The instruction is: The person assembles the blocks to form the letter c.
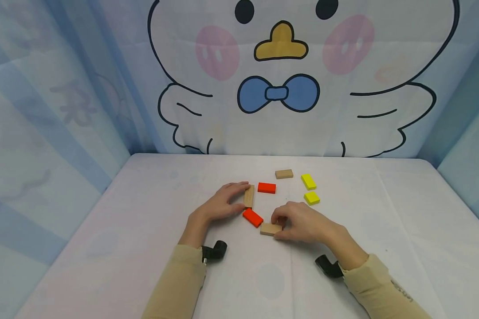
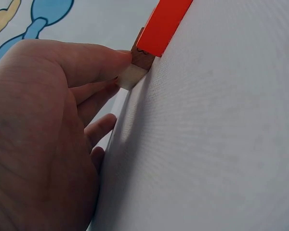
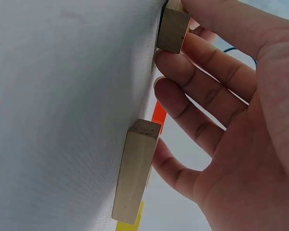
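Observation:
My left hand (image 1: pixel 223 201) pinches a plain wooden block (image 1: pixel 249 196) between thumb and fingers on the white table; the left wrist view shows the thumb (image 2: pixel 106 60) against it. A red block (image 1: pixel 253 217) lies slantwise, one corner by that block and the other by a second wooden block (image 1: pixel 271 229). My right hand (image 1: pixel 305 223) grips this second block at its right end, thumb in front and fingers behind. In the right wrist view, another wooden block (image 3: pixel 136 172) sits on the table by the little finger.
Behind the hands, another red block (image 1: pixel 266 188) lies just right of the left-hand block. Farther back are a wooden block (image 1: pixel 284 173) and two yellow blocks (image 1: pixel 309 181). A cloth curtain with a cartoon figure (image 1: pixel 279 93) hangs along the table's (image 1: pixel 143 186) back edge.

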Available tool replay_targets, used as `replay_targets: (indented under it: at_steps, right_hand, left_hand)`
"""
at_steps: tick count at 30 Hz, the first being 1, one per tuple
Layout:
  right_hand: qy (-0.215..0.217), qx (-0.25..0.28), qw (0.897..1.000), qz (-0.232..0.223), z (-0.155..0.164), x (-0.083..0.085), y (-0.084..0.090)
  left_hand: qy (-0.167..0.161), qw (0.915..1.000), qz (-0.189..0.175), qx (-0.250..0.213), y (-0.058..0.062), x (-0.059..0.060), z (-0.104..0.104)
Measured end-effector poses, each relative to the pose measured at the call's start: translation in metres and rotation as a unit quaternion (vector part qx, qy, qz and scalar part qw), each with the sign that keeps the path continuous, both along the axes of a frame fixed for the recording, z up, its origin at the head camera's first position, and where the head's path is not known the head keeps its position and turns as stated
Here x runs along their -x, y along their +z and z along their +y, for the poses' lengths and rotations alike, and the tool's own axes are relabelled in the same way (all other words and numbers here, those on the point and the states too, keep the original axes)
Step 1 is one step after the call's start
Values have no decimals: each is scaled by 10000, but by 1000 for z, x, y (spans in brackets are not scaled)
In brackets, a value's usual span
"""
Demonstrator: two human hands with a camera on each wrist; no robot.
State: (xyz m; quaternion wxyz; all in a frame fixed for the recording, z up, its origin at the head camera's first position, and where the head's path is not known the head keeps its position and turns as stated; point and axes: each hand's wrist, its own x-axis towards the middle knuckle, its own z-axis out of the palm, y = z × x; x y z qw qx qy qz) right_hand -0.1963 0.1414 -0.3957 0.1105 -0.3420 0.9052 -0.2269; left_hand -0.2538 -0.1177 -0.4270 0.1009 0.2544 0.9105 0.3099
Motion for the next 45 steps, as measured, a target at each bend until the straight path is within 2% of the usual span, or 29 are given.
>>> replay_targets:
  at_steps: [15,37,45]
  right_hand:
    - [-4,-40,10000,-28,1,1,-2]
    - [68,-16,9999,127,1,0,-1]
    - [32,40,9999,116,1,0,1]
  left_hand:
    - [38,10000,55,-26,-4,1,1]
    - [23,10000,49,-76,-2,-1,0]
    - [26,10000,-54,-70,0,0,1]
